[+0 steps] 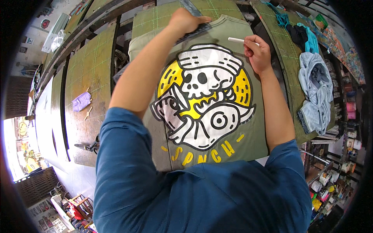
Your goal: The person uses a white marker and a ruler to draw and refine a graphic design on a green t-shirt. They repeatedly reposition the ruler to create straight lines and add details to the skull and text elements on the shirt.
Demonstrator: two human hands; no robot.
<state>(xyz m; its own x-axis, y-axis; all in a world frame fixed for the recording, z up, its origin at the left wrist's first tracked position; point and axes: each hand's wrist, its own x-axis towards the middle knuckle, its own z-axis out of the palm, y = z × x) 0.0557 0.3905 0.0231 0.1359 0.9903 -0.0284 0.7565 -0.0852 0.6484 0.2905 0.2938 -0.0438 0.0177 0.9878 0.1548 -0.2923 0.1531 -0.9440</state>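
An olive T-shirt (229, 29) lies on a green gridded board (155, 13), printed with a white skull in a cap (210, 64) over yellow shapes and lettering. At its top left, my left hand (182, 21) grips a dark, see-through ruler (185, 7) slanting across the collar area, thumb stretched toward the right. My right hand (256, 52) pinches a slim white pen or chalk stick (236, 39) above the upper right of the print, its tip pointing left, apart from the ruler. Part of another dark straight edge shows behind my left forearm.
Neighbouring green boards (81, 136) stand either side, separated by dark gaps. The left holds a purple cloth (81, 101) and small items; the right holds crumpled light-blue garments (312, 95) with teal and black cloths (299, 37) above. Shelves of paint containers (351, 143) line the far right.
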